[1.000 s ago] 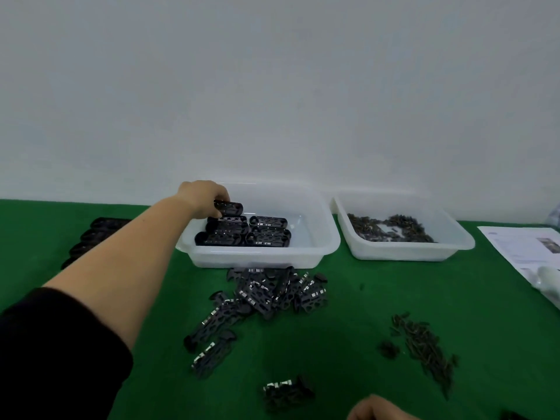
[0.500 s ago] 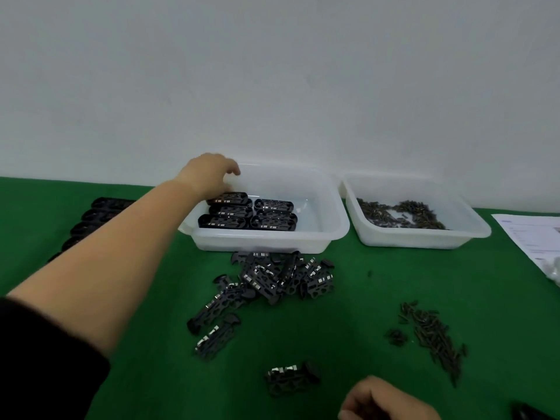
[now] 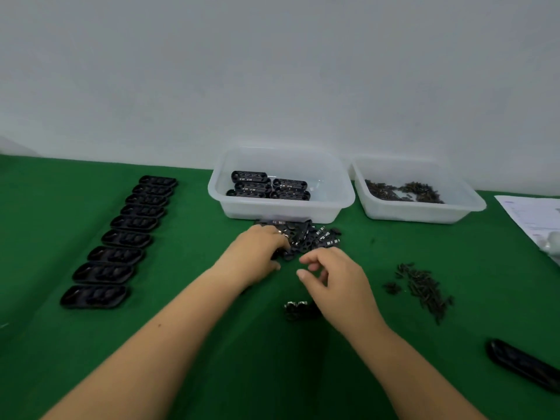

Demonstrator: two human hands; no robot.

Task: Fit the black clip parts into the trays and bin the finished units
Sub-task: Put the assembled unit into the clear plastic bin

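A deep green cloth covers the desk (image 3: 91, 359); behind it the wall (image 3: 272, 71) is a plain pale grey-white; a row of glossy black trays (image 3: 118, 239) runs down the left; the finished units (image 3: 266, 187), black with small silvery-white marks, sit in a translucent white bin (image 3: 281, 212); a second translucent white bin (image 3: 424, 212) holds dark brownish-black small parts (image 3: 403, 192); the loose pile of clip parts (image 3: 306, 237) is black flecked with bright silver; white printed paper (image 3: 533, 216) lies at far right.
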